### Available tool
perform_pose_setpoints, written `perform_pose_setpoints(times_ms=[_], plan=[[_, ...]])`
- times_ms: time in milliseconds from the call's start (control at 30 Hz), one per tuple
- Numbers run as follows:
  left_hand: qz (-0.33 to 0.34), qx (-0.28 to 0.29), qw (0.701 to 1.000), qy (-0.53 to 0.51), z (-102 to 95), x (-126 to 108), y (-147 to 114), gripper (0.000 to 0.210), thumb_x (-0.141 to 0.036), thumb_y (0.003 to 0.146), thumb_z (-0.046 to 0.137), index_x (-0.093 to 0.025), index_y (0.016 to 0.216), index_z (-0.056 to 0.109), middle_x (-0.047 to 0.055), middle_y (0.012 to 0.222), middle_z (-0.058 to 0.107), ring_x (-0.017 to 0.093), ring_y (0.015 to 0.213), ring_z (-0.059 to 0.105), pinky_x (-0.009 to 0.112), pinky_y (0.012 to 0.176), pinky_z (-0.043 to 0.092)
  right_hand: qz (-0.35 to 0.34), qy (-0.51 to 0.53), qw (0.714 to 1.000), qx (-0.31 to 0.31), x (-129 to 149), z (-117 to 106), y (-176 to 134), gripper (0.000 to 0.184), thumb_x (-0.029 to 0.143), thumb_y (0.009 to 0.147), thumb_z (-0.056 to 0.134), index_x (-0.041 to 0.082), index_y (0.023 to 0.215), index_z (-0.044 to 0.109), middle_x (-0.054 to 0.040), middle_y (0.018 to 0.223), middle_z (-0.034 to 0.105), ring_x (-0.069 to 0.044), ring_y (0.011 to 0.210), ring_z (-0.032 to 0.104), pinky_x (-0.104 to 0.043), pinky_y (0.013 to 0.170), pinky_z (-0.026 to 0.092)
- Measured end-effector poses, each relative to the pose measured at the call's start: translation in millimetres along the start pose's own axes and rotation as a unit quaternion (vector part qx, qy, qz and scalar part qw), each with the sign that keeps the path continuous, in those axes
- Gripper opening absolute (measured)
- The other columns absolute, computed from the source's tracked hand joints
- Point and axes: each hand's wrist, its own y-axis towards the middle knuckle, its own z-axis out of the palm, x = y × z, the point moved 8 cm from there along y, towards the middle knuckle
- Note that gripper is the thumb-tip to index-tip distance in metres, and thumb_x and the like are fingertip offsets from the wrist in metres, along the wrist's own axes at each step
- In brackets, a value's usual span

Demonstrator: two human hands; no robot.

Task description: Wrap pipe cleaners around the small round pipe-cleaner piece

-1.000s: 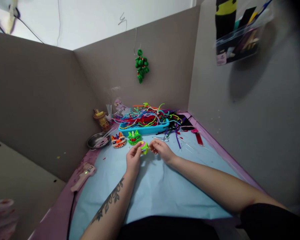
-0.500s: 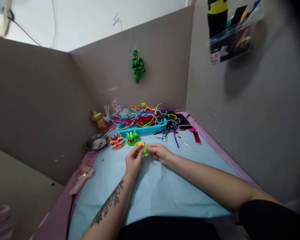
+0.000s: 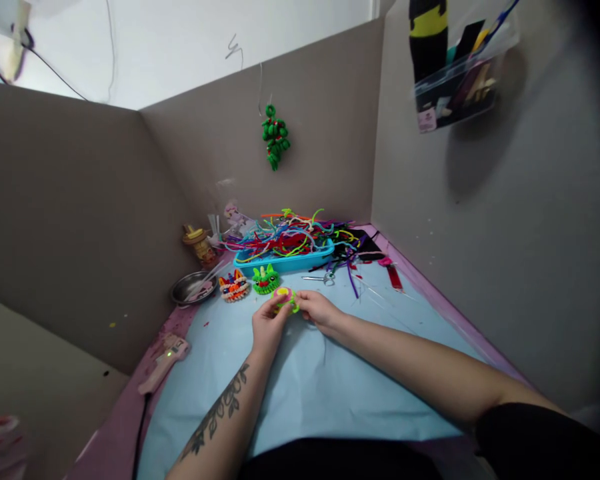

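My left hand (image 3: 270, 321) is closed, thumb and fingers pinching a small fuzzy pipe-cleaner piece (image 3: 283, 294) in pink, yellow and lime green. At its right edge my right hand (image 3: 316, 307) pinches a lime-green part of the same piece. The fingers cover much of it, so its full shape is hidden. Just beyond the hands sit a green pipe-cleaner animal head (image 3: 267, 280) and an orange one (image 3: 234, 286), side by side. Scissors (image 3: 322, 279) lie on the blue cloth (image 3: 360, 380) behind my right hand.
A blue tray (image 3: 285, 263) heaped with colourful pipe cleaners (image 3: 290, 237) stands at the back. To the left are a metal bowl (image 3: 194, 288), a cup (image 3: 199, 241) and a pink glue gun (image 3: 165, 363) with a cord. Grey partitions (image 3: 320, 133) enclose the table.
The pipe-cleaner piece has turned slightly between my fingers, and its green part now lies nearer my right fingertips. The whole view has shifted down a little.
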Motion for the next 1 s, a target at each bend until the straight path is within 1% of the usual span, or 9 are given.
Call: perform_pose_setpoints(times_ms=[100,200,267,367,600,733,867,933,1000], plan=[[-0.012,-0.018,0.999,-0.028,-2.9,3,1,0.037,-0.031,0.063,0.071,-0.013,0.095,0.067,0.009,0.092,0.069,0.019,0.081,0.064,0.03,0.074,0.05,-0.031,-0.02,0.999,-0.04,6,-6,-1,0.024,0.039,0.062,0.062,0.017,0.069,0.056,0.0052,0.055,0.046,-0.006,0.044,0.031,-0.02,0.042,0.02],[-0.013,-0.04,0.998,-0.043,-7.1,3,2,0.039,-0.032,0.063,0.071,-0.013,0.097,0.066,0.01,0.097,0.068,0.019,0.082,0.064,0.03,0.074,0.05,-0.079,-0.057,0.992,-0.083,14,-14,-3,0.021,0.032,0.062,0.062,0.017,0.076,0.059,0.0025,0.065,0.054,-0.008,0.05,0.04,-0.021,0.047,0.03],[-0.012,-0.043,0.998,-0.043,-8.1,3,3,0.039,-0.031,0.063,0.071,-0.013,0.097,0.067,0.01,0.098,0.068,0.018,0.083,0.063,0.03,0.075,0.05,-0.114,-0.093,0.986,-0.08,18,-14,-4,0.018,0.029,0.061,0.062,0.017,0.075,0.06,0.0015,0.066,0.057,-0.01,0.056,0.045,-0.023,0.054,0.036],[-0.007,-0.036,0.999,-0.035,-7.9,1,3,0.037,-0.031,0.064,0.071,-0.014,0.097,0.067,0.009,0.097,0.068,0.018,0.084,0.063,0.029,0.076,0.049,-0.14,-0.128,0.979,-0.068,21,-11,-5,0.014,0.029,0.064,0.06,0.016,0.069,0.058,0.0015,0.063,0.056,-0.011,0.058,0.048,-0.025,0.059,0.038],[0.023,-0.026,0.999,0.021,-5.7,-6,-1,0.033,-0.031,0.064,0.07,-0.015,0.093,0.069,0.007,0.089,0.07,0.018,0.079,0.063,0.029,0.074,0.049,-0.145,-0.169,0.967,-0.12,24,-16,-6,0.015,0.03,0.065,0.057,0.016,0.061,0.055,0.0011,0.058,0.054,-0.012,0.056,0.048,-0.025,0.057,0.038],[0.023,-0.021,0.999,0.022,-3.5,-8,-2,0.032,-0.031,0.064,0.07,-0.015,0.092,0.069,0.007,0.088,0.07,0.018,0.079,0.063,0.029,0.073,0.049,-0.143,-0.159,0.97,-0.115,26,-15,-6,0.016,0.03,0.066,0.056,0.015,0.059,0.057,0.0011,0.056,0.054,-0.012,0.056,0.047,-0.025,0.057,0.037],[0.019,-0.021,0.999,0.022,-3.5,-7,-2,0.032,-0.031,0.064,0.07,-0.015,0.092,0.069,0.007,0.088,0.07,0.019,0.079,0.063,0.029,0.073,0.049,-0.141,-0.131,0.976,-0.099,26,-11,-8,0.019,0.031,0.065,0.058,0.015,0.055,0.055,0.0023,0.053,0.051,-0.01,0.053,0.044,-0.023,0.053,0.034],[0.016,-0.019,1.0,0.018,-3.5,-6,-2,0.033,-0.032,0.064,0.07,-0.015,0.093,0.069,0.007,0.09,0.07,0.019,0.079,0.063,0.03,0.073,0.05,-0.109,-0.096,0.985,-0.088,21,-10,-8,0.021,0.034,0.064,0.059,0.015,0.055,0.055,0.0035,0.05,0.047,-0.008,0.047,0.038,-0.022,0.048,0.029],[0.015,-0.022,1.0,0.012,-3.6,-6,-2,0.035,-0.032,0.064,0.07,-0.015,0.093,0.068,0.008,0.09,0.07,0.02,0.081,0.063,0.03,0.074,0.05,-0.059,-0.048,0.995,-0.071,13,-7,-7,0.023,0.037,0.062,0.061,0.015,0.058,0.057,0.0046,0.048,0.045,-0.006,0.043,0.032,-0.022,0.043,0.022]])
